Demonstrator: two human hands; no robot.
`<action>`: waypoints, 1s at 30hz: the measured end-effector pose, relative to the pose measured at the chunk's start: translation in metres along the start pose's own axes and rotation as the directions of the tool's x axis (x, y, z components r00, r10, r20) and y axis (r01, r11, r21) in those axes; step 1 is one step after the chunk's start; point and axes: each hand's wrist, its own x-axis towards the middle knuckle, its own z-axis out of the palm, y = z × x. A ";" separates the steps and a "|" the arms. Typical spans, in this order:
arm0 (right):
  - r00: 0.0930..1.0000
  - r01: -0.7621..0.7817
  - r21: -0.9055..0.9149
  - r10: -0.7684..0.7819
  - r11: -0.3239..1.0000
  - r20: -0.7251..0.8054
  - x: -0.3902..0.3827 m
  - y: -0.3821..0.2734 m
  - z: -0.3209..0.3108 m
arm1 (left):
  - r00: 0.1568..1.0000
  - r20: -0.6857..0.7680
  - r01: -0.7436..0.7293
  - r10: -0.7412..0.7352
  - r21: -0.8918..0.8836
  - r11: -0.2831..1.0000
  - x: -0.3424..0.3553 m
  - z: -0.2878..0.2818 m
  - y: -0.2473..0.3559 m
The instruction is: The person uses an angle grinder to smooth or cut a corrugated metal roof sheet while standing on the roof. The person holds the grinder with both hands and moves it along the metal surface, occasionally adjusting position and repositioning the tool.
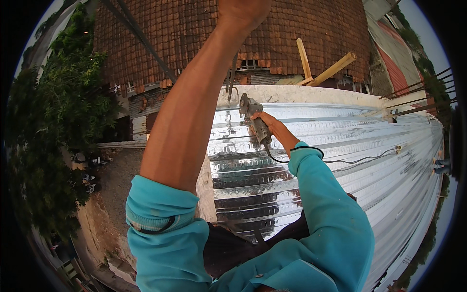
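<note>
My right hand (270,124) is wrapped round the body of an angle grinder (259,127), its disc (244,103) pointing away from me. The grinder is over the far part of a shiny corrugated metal deck (292,168); whether it touches the sheet I cannot tell. From its rear end a dark cord (335,161) runs off to the right across the deck. My left arm reaches up and forward, and my left hand (243,13) is cut off by the top edge of the picture, its fingers out of sight.
A pale concrete edge (321,95) bounds the deck's far side, with wooden poles (334,68) and a tiled roof (311,24) beyond. Rebar (413,101) juts out at right. Past the deck's left edge lies ground far below (112,175). Someone's legs (441,165) show at far right.
</note>
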 end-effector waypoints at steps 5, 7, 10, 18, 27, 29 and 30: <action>0.999 -0.019 -0.016 0.020 1.000 0.038 -0.001 -0.005 -0.006 | 0.999 -0.035 0.016 -0.014 0.047 0.999 0.000 0.004 0.000; 0.997 -0.009 -0.035 0.012 0.999 0.081 0.000 -0.009 -0.011 | 0.999 -0.034 0.012 -0.010 0.031 0.999 0.000 0.006 0.000; 0.999 -0.020 -0.026 0.021 0.999 0.029 0.000 -0.010 -0.006 | 0.999 -0.036 0.027 -0.025 0.043 0.999 0.000 0.005 0.001; 0.998 -0.059 0.033 0.058 0.998 0.020 -0.010 -0.009 -0.001 | 0.998 -0.054 -0.023 0.029 0.100 0.995 -0.001 0.004 0.002; 0.997 -0.066 0.079 0.062 0.995 0.044 -0.014 -0.010 -0.007 | 0.999 -0.035 -0.002 0.003 0.027 1.000 -0.001 0.009 0.003; 0.999 -0.039 0.131 0.036 0.991 0.020 -0.016 -0.013 -0.026 | 0.999 -0.030 0.016 -0.016 -0.004 1.000 0.000 0.026 0.008; 1.000 0.000 0.064 0.001 0.998 -0.009 -0.032 -0.014 0.015 | 0.998 -0.050 0.036 -0.034 0.047 0.998 -0.004 0.008 0.004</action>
